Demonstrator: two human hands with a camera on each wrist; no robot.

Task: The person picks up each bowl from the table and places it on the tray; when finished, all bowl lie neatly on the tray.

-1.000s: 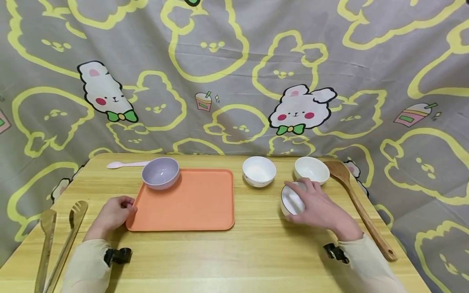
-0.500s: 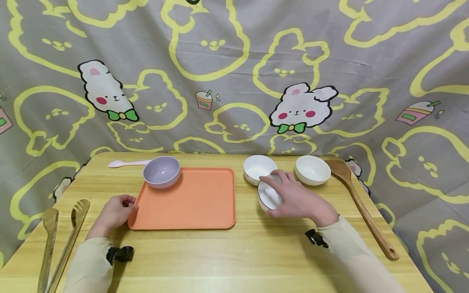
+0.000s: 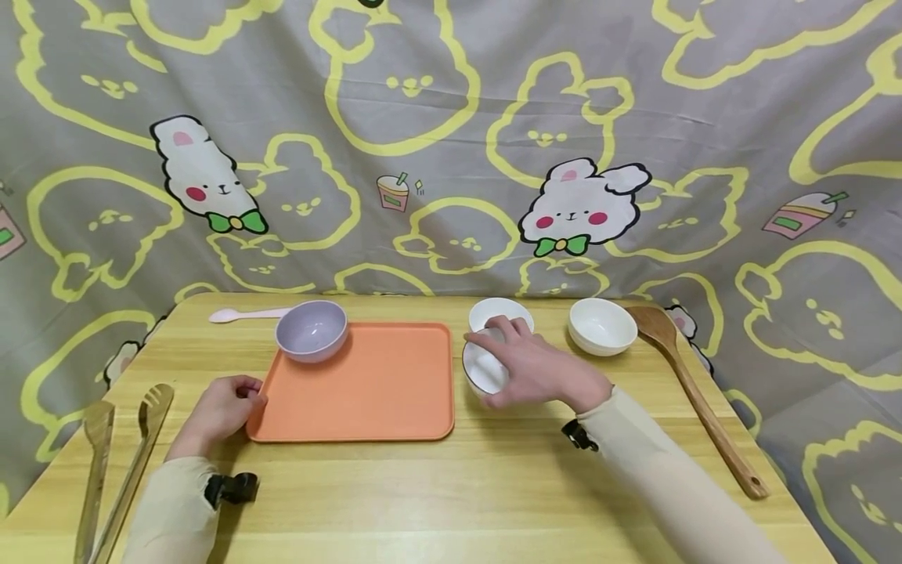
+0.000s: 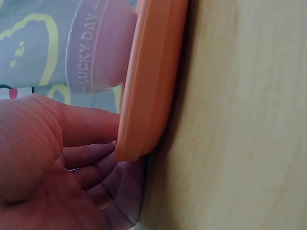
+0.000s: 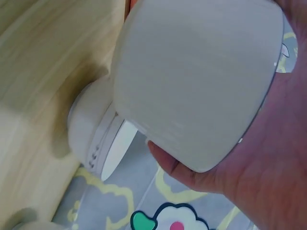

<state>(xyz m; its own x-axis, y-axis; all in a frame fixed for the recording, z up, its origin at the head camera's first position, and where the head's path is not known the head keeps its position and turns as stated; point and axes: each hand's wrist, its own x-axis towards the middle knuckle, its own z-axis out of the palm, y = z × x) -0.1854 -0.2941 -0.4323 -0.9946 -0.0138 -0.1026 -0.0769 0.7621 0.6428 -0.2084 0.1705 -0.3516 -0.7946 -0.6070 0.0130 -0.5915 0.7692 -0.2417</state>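
Note:
My right hand (image 3: 535,364) grips a white bowl with a dark rim (image 3: 482,370), thumb and fingers spread around its sides. In the right wrist view that bowl (image 5: 196,81) fills the middle, apart from the table. An orange tray (image 3: 380,392) lies left of it. My left hand (image 3: 220,411) pinches the tray's left edge; the left wrist view has the thumb on the rim of the tray (image 4: 153,86) and fingers below. A lilac bowl (image 3: 312,333), marked "LUCKY DAY", sits on the tray's far left corner.
Behind the held bowl stands a white bowl (image 3: 496,312), partly hidden by my hand. Another white bowl (image 3: 602,327) is right of it, beside a long wooden spatula (image 3: 694,395). Wooden tongs (image 3: 127,478) lie front left, a pink spoon (image 3: 243,315) back left. A patterned curtain (image 3: 437,141) hangs behind.
The right hand has carried the dark-rimmed bowl leftward, from in front of the far right bowl to near the tray's right edge. The left hand and tray stay put.

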